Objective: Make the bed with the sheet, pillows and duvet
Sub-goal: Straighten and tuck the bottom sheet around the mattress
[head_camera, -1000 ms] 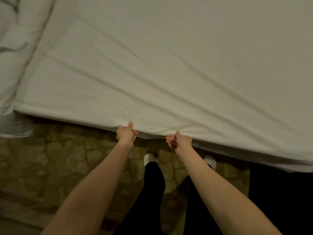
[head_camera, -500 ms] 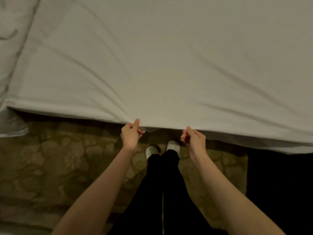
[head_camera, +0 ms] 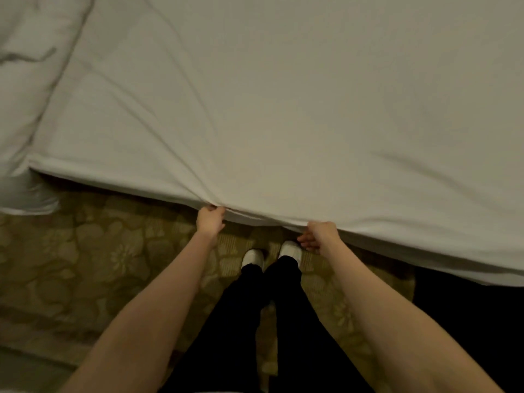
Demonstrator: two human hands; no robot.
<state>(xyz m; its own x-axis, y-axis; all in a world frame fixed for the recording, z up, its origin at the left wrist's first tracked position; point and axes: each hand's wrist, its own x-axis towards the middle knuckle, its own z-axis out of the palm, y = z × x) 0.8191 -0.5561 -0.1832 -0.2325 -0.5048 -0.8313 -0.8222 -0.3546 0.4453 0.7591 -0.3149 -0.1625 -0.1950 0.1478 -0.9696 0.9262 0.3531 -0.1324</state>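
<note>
Head view: left hand (head_camera: 210,221) and right hand (head_camera: 320,235) both pinch white sheet (head_camera: 283,109) hem; sheet spreads away above them, hem running left-right, creases fanning from left grip.

Spread beneath the fingers (head_camera: 306,241): floral olive carpet (head_camera: 93,259). Just below and between them, two white slippers (head_camera: 253,258) side by side; black trouser legs (head_camera: 235,321) nearer the camera.

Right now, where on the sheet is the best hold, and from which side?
The near hem of the sheet, from the carpet side. That edge overhangs free, and creases fan out from where the left hand and right hand pinch it, so pulling there likely tensions the whole spread.
</note>
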